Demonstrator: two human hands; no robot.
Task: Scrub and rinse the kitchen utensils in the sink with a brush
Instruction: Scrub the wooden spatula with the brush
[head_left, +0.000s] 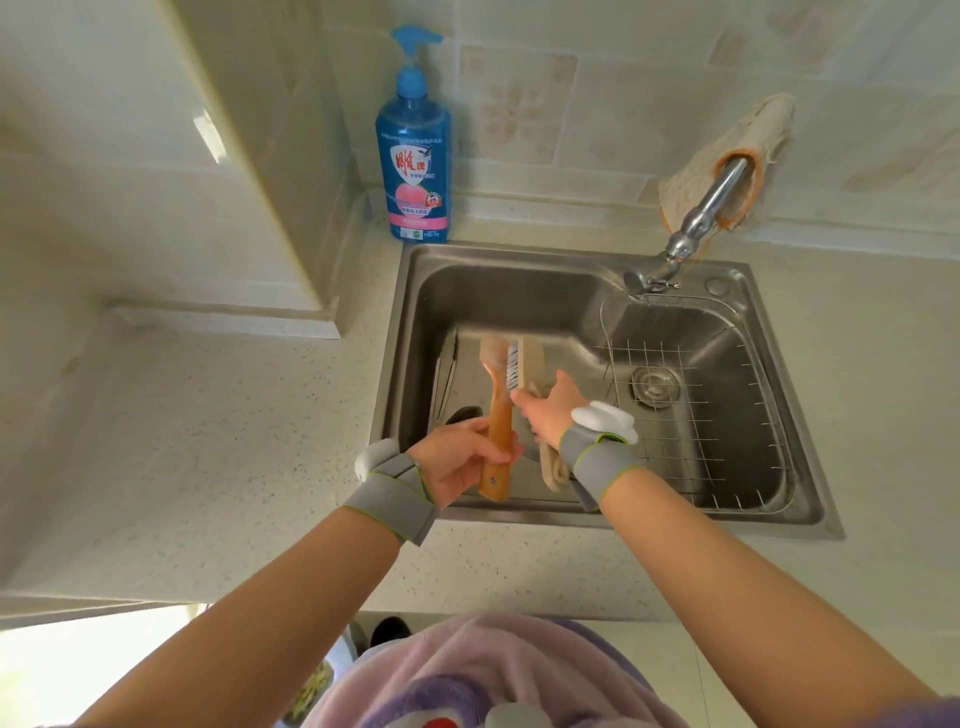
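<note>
Over the left half of the steel sink (519, 253), my left hand (462, 460) grips the orange wooden handle of a wooden spatula (500, 415), whose pale blade points away from me. My right hand (550, 408) holds a cream-handled scrubbing brush (530, 361). Its white and blue bristles press sideways against the spatula's blade. The brush's looped handle end sticks out below my right wrist. Both wrists wear grey bands. I see no water running from the faucet (698, 215).
Metal utensils (447, 371) lean against the sink's left wall, and a dark rounded piece (464, 414) lies on the bottom. A wire rack (691, 431) fills the right half over the drain. A cloth (753, 135) hangs on the faucet. A blue soap bottle (414, 156) stands at the back left.
</note>
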